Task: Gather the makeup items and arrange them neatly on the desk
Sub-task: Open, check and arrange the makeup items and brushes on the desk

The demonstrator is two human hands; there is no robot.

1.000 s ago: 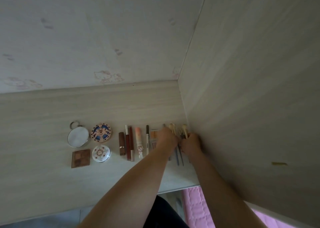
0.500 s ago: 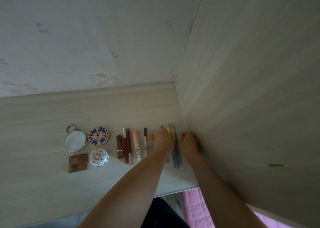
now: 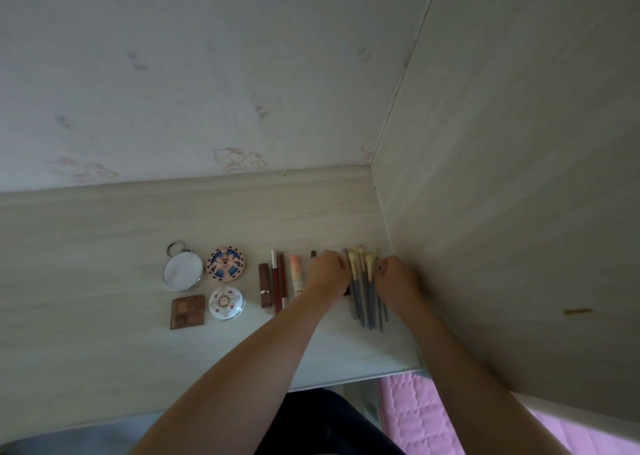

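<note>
Both hands flanked a bunch of makeup brushes [image 3: 363,283] lying at the worktop's [image 3: 104,233] right edge; the left hand [image 3: 327,274] and right hand [image 3: 396,281] were curled, their grips impossible to tell, with lipsticks [image 3: 273,286] and compacts [image 3: 225,264] ranged leftward.

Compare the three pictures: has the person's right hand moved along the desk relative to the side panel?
No real shift: the right hand stays beside the side panel, at the right edge of the brush bundle; only the fingers adjust.

Grey-handled makeup brushes [image 3: 364,286] bunched parallel, compacts [image 3: 225,264], lipsticks [image 3: 265,285] rowed, perhaps touching
</note>
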